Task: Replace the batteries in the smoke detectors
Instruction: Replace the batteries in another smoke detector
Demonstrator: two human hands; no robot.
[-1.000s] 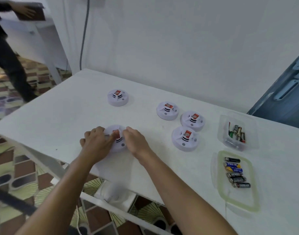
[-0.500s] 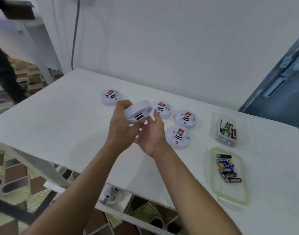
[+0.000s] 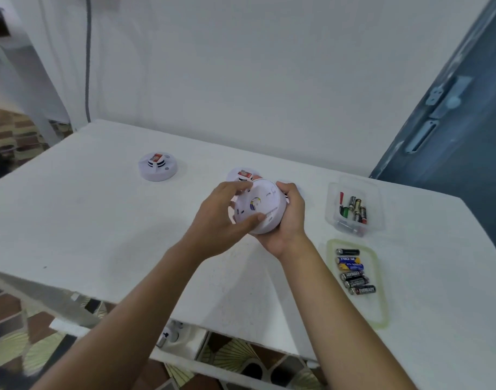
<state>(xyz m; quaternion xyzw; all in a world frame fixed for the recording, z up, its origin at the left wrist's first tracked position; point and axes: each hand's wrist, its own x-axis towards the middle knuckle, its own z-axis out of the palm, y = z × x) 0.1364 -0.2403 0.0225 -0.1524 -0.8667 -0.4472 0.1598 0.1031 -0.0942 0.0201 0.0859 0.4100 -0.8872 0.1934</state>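
Your left hand (image 3: 217,220) and right hand (image 3: 291,223) both hold one smoke detector (image 3: 265,202) up over the table (image 3: 72,220), flat back facing you. The left thumb and fingers pinch its left rim, and the right fingers curl round its right side. A second detector (image 3: 157,170) sits far left and a third detector (image 3: 243,175) shows partly behind the held one. To the right, batteries (image 3: 353,273) lie on a lid (image 3: 362,308), with more in a clear tub (image 3: 376,198).

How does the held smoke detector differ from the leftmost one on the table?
The held detector is up in the left hand and right hand; the leftmost detector lies on the table. The held detector shows its flat back, the leftmost detector its red label. Both are round, white.
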